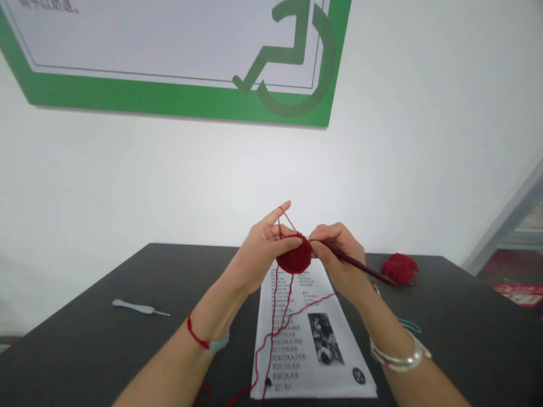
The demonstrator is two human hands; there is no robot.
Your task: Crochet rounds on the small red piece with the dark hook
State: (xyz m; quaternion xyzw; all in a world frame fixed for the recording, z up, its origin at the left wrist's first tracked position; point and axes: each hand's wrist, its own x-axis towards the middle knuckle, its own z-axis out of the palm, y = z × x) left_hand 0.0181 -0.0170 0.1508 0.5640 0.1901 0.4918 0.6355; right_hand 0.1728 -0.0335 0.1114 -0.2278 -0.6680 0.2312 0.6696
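My left hand (268, 244) pinches a round piece of red crochet (293, 259) between thumb and fingers. Its index finger points up with a strand of red yarn (289, 217) looped over it. In my right hand (339, 249) is a crochet hook (360, 264) with a dark reddish-brown handle slanting down to the right. The hook's tip meets the upper edge of the crochet piece, though the exact stitch is too small to make out. Loose yarn strands hang from the piece over a printed pattern sheet (297, 362) below.
A ball of red yarn (400, 268) lies at the right on the dark table (203, 277). Another hook with a pale handle (134, 307) rests at the left. A thin teal loop (409, 325) sits near my right wrist. Behind rises a white wall with a green-framed sign (178, 100).
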